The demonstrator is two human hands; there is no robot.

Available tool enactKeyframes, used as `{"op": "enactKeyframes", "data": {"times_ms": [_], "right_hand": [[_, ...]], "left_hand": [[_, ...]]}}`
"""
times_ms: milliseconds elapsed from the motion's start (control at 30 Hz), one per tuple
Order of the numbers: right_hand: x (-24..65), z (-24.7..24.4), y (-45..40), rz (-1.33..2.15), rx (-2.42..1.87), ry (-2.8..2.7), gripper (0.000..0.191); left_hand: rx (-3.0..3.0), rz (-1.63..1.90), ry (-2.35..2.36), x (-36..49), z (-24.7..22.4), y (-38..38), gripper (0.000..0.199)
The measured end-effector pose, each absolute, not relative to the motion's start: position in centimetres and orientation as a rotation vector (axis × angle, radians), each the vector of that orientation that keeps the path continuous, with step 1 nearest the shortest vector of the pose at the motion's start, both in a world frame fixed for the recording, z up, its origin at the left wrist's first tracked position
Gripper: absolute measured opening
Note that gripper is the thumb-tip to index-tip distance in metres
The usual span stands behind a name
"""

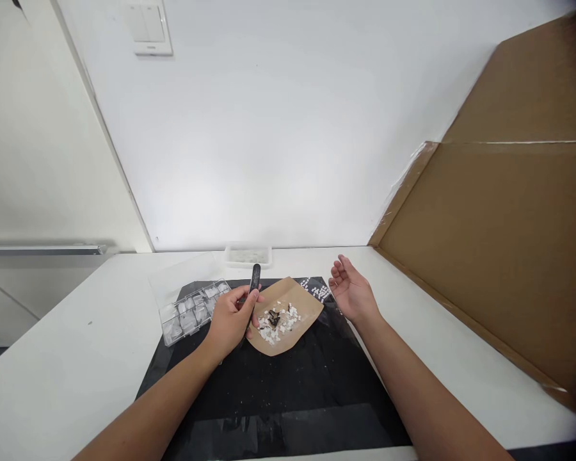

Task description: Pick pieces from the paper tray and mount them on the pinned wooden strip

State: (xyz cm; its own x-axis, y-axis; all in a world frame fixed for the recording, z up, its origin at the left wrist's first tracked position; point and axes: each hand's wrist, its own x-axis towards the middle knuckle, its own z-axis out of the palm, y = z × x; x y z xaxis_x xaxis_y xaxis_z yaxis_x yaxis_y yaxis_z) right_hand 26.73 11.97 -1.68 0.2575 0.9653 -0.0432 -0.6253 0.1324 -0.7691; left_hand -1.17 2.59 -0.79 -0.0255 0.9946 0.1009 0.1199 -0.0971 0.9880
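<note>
My left hand (235,315) is closed around a slim black tool (255,278) with a rounded upper end; its lower part is partly hidden by the fingers. Just right of that hand lies a sheet of brown paper (297,291), with small white bits (272,334) and a few dark scraps (273,317) piled on it. My right hand (351,291) hovers right of the paper, palm turned up and inward, fingers loosely bent and apart from the thumb, holding nothing visible. Small white pieces (317,289) lie in rows on the dark surface between the paper and this hand.
A clear compartment box (187,318) with white packets sits left of my left hand, its transparent lid (182,278) behind. A white tray (248,264) stands against the wall. A black mat (288,390) covers the table's middle. Cardboard panels (499,256) rise on the right.
</note>
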Motion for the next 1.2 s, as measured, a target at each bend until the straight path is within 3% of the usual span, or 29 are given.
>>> {"op": "enactKeyframes", "data": {"times_ms": [300,733,1200], "right_hand": [[27.7,-1.9,12.3,1.285,-0.827,-0.544,0.025],[26.1,-2.3,11.9,1.256,-0.786,-0.670,0.040],[24.7,-1.9,10.5,0.927,-0.971,-1.108,0.039]], "left_hand": [[1.324,1.259,1.277,-1.3,-0.9,2.7,0.052],[1.352,1.250,1.264,-1.5,-1.4,2.9,0.053],[1.417,1.181,1.271,-1.5,-1.4,2.6,0.051]]}}
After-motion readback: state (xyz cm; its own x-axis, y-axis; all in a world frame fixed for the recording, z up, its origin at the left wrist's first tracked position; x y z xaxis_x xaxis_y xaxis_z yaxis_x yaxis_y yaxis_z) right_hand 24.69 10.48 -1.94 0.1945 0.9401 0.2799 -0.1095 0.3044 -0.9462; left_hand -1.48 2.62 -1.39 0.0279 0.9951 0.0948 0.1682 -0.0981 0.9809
